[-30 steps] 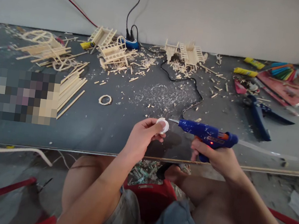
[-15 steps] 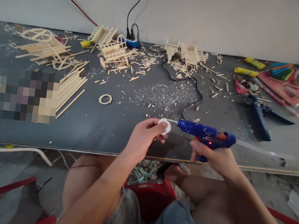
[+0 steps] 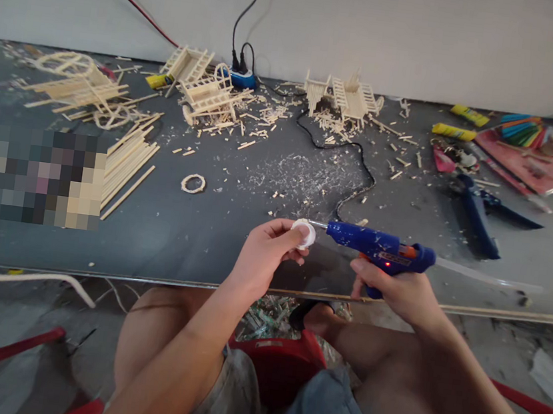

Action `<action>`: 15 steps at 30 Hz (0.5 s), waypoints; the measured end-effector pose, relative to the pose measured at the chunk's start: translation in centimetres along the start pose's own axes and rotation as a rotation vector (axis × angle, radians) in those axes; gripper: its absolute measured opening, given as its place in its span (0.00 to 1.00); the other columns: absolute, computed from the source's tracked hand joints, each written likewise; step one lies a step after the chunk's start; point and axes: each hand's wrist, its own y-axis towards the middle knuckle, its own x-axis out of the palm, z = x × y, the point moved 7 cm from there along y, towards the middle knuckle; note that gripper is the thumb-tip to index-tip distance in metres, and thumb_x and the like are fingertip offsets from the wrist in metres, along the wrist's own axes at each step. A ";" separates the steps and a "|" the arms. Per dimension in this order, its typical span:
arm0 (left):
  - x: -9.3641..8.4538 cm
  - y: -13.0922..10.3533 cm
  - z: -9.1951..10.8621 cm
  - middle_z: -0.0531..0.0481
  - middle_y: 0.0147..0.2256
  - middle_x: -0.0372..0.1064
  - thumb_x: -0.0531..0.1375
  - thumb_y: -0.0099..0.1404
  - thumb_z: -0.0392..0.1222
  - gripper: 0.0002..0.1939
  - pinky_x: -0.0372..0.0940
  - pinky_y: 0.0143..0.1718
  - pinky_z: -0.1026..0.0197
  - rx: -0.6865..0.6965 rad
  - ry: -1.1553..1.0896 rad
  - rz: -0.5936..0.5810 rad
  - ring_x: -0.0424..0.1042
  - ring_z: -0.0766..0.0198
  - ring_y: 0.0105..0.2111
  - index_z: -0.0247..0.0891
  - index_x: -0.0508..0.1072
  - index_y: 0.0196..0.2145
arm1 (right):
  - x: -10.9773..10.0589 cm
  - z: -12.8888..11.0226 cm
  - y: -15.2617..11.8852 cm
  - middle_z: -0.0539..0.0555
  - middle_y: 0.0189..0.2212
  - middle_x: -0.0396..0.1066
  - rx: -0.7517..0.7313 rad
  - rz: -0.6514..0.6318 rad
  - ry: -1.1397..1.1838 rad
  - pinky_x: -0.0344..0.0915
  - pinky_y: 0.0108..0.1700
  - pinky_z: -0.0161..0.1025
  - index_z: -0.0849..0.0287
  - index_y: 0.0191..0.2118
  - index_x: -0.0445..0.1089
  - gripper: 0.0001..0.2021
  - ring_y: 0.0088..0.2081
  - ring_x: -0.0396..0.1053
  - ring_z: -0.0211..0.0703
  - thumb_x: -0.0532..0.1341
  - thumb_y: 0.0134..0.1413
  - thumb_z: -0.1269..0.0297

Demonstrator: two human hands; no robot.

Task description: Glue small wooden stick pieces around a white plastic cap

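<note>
My left hand (image 3: 271, 250) pinches a small round white disc (image 3: 307, 239) with a pale rim, thumb pressed on its face. My right hand (image 3: 398, 286) is wrapped round the handle of a blue hot glue gun (image 3: 365, 241). Its metal nozzle points left and meets the disc's upper edge; whether they actually touch, I cannot tell. A small red light glows on the gun, and a clear glue stick (image 3: 490, 275) sticks out of its back. Beyond my left hand, a small ring of pale stick pieces (image 3: 193, 183) lies flat on the dark table (image 3: 176, 242).
Small stick-built models (image 3: 209, 98) and another model (image 3: 355, 99) stand near the wall among scattered offcuts. Long sticks (image 3: 128, 162) lie at left. Blue-handled cutters (image 3: 479, 218), yellow tubes (image 3: 454, 132) and coloured strips (image 3: 520, 131) are at right. The gun's black cord (image 3: 363, 160) crosses the table.
The whole view has shifted very slightly. Both hands, the white disc and the glue gun keep almost the same position, with the nozzle still at the disc's upper edge.
</note>
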 end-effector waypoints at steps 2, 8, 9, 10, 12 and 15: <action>0.0 0.0 0.0 0.52 0.24 0.68 0.67 0.55 0.45 0.10 0.63 0.26 0.64 -0.002 0.002 -0.006 0.67 0.69 0.24 0.34 0.75 0.28 | 0.0 0.0 0.0 0.50 0.14 0.71 -0.003 0.000 0.003 0.66 0.24 0.36 0.57 0.24 0.69 0.14 0.18 0.69 0.40 0.67 0.45 0.53; 0.0 0.0 0.0 0.52 0.24 0.68 0.67 0.55 0.45 0.10 0.63 0.26 0.64 0.007 -0.004 -0.007 0.67 0.69 0.24 0.34 0.74 0.27 | 0.0 0.0 -0.1 0.50 0.14 0.71 0.017 0.009 0.023 0.65 0.24 0.35 0.58 0.24 0.69 0.14 0.18 0.68 0.40 0.67 0.44 0.52; 0.0 0.0 0.0 0.52 0.24 0.68 0.67 0.55 0.45 0.10 0.63 0.26 0.64 0.005 -0.005 -0.007 0.67 0.69 0.24 0.34 0.74 0.27 | -0.1 0.1 -0.1 0.50 0.14 0.71 0.027 0.007 0.028 0.64 0.24 0.35 0.57 0.24 0.69 0.14 0.18 0.68 0.39 0.67 0.44 0.52; 0.0 0.0 0.0 0.52 0.23 0.68 0.67 0.55 0.45 0.10 0.63 0.26 0.65 0.004 -0.007 -0.006 0.67 0.69 0.24 0.34 0.74 0.27 | -0.1 0.3 -0.1 0.50 0.14 0.71 0.035 0.004 0.035 0.64 0.24 0.35 0.57 0.24 0.69 0.14 0.18 0.68 0.39 0.67 0.44 0.52; 0.1 0.0 0.0 0.52 0.23 0.68 0.67 0.55 0.45 0.11 0.63 0.26 0.65 0.003 -0.012 -0.008 0.67 0.69 0.24 0.34 0.74 0.27 | -0.2 0.6 0.0 0.50 0.15 0.70 0.043 -0.018 0.059 0.64 0.25 0.35 0.57 0.23 0.69 0.14 0.19 0.69 0.40 0.67 0.45 0.52; 0.1 0.0 -0.1 0.52 0.24 0.68 0.67 0.55 0.45 0.11 0.64 0.26 0.65 0.001 -0.016 -0.014 0.67 0.69 0.24 0.34 0.74 0.27 | -0.1 1.1 0.4 0.49 0.15 0.68 0.019 -0.077 0.166 0.65 0.25 0.36 0.58 0.22 0.69 0.14 0.20 0.70 0.40 0.67 0.46 0.54</action>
